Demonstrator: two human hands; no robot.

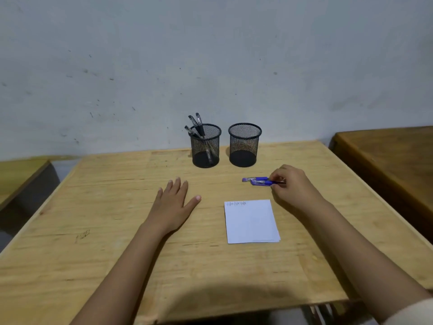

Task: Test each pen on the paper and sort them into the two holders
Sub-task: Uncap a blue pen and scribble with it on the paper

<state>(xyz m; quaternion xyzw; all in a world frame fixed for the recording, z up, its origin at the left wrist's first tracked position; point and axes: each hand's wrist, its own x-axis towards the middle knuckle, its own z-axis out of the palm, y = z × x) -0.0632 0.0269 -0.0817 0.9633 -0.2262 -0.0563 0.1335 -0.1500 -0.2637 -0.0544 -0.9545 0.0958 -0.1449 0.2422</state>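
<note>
Right hand grip is pinching one of two blue pens beyond the paper; lifting only one is advised; left hand is lying spread

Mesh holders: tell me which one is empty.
The right mesh holder, nearest the right hand, is empty. The left mesh holder has three dark pens in it.

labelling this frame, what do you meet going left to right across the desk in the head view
Flat left hand → black mesh holder with three dark pens → empty black mesh holder → right hand pinching the blue pens.
</note>
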